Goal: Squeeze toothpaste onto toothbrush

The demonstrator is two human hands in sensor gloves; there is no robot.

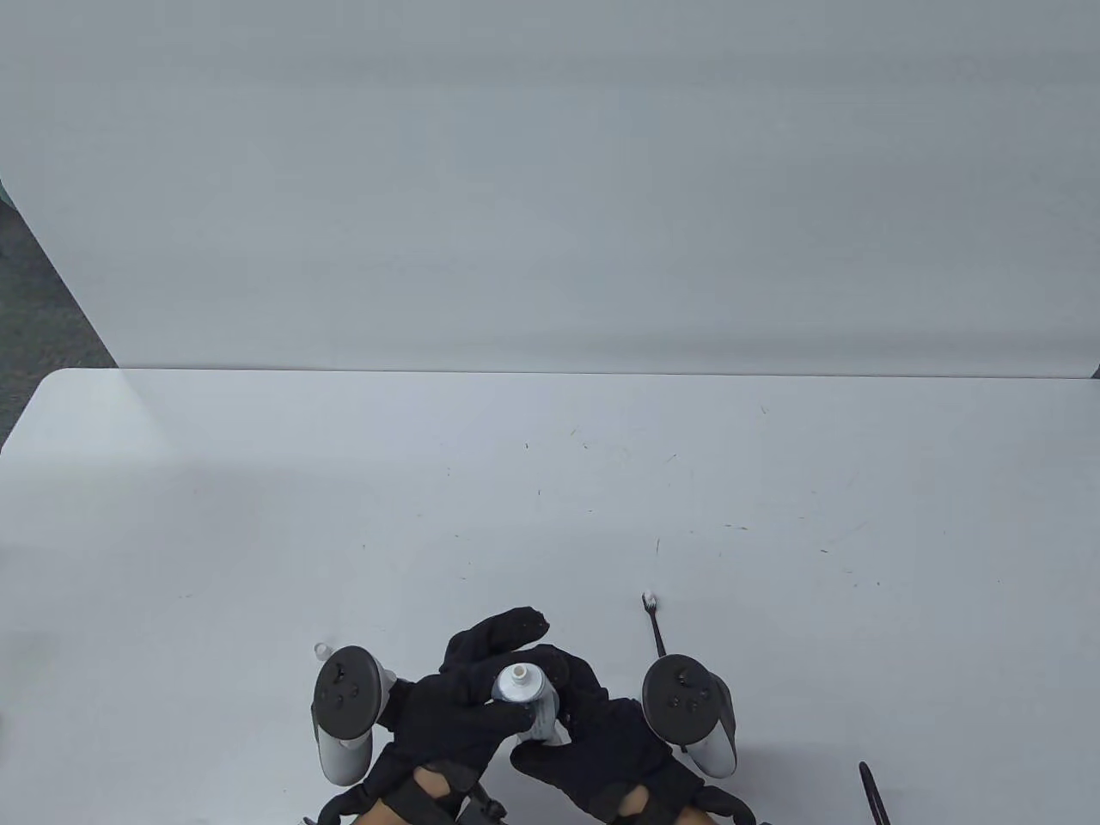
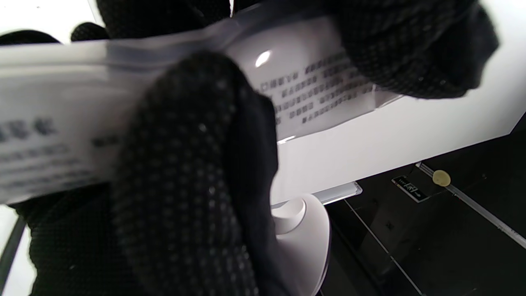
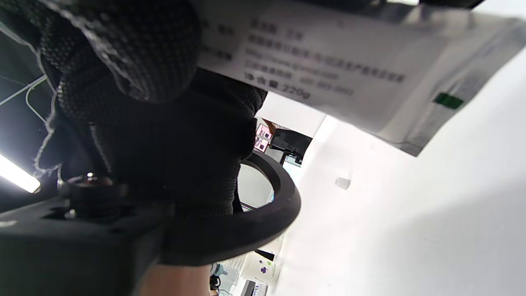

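Note:
A white toothpaste tube (image 1: 531,700) stands upright between both hands near the table's front edge, its open nozzle pointing up at the camera. My left hand (image 1: 468,687) grips the tube from the left. My right hand (image 1: 593,726) grips it from the right and lower down. The tube's printed side fills the left wrist view (image 2: 61,107) and the right wrist view (image 3: 328,61). A dark toothbrush (image 1: 655,626) lies on the table right of the hands, its white-tipped head pointing away; its handle runs under the right tracker. A small cap (image 1: 321,650) lies left of the left tracker.
The white table (image 1: 550,498) stretches far beyond the hands, with a white wall panel behind it. A thin dark object (image 1: 873,792) lies at the bottom right edge. The cap also shows in the right wrist view (image 3: 342,183).

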